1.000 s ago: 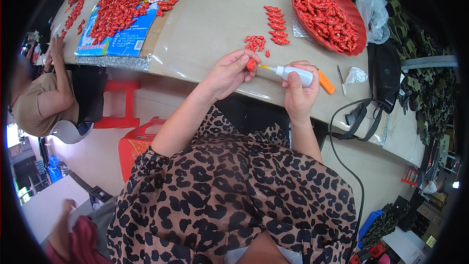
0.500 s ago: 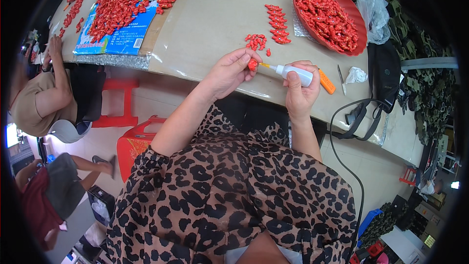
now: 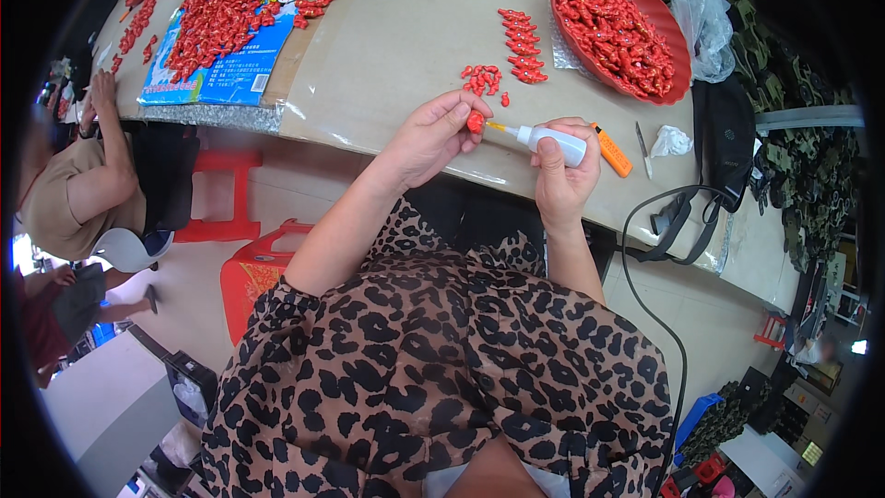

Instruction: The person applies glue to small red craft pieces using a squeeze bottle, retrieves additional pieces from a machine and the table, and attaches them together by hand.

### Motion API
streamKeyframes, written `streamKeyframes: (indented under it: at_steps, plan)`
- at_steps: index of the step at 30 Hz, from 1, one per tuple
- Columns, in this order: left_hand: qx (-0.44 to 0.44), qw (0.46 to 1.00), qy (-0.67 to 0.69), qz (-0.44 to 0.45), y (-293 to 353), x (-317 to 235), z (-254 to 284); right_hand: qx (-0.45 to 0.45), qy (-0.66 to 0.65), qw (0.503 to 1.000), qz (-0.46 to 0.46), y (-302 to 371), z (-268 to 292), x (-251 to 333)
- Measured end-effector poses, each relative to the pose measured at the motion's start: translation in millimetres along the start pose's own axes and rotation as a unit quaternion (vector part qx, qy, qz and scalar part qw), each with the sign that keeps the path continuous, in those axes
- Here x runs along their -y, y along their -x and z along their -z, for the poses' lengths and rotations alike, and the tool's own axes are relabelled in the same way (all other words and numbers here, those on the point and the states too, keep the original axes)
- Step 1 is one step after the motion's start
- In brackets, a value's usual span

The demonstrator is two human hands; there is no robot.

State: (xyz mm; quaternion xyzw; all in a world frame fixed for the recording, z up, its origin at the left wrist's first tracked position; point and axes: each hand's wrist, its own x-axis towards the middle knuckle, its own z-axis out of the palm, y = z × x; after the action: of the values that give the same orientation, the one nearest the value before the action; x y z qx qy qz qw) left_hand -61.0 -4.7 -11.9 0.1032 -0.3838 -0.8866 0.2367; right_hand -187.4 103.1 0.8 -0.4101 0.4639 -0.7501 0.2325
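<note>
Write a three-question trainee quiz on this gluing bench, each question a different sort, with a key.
1. True or false: the right hand holds the white squeeze bottle with its nozzle pointing at the small red piece pinched in the left hand.
2. Multiple choice: where is the largest heap of loose red pieces on the right side of the table? A) in the red oval tray B) on the floor C) in the black bag
3. Fill in: lying just right of the bottle is an orange ____.

Key: 1 true; 2 A; 3 utility knife.
</note>
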Motion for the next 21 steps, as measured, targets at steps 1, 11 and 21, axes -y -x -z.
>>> streamKeyframes:
  at_steps: [1, 11, 21]
  plan:
    - [-0.003, 1.0, 0.0, 0.0, 0.1, -0.1, 0.0, 0.0, 0.002, 1.0, -0.001, 0.2, -0.4, 0.2]
    - [0.001, 1.0, 0.011, -0.003, 0.3, 0.0, -0.3, -0.001, -0.004, 1.0, 0.001, 0.3, -0.2, -1.2]
    - [-0.006, 1.0, -0.001, -0.025, 1.5, 1.4, 3.2, -0.047, -0.11, 0.993, -0.023, -1.1, 4.5, -6.9]
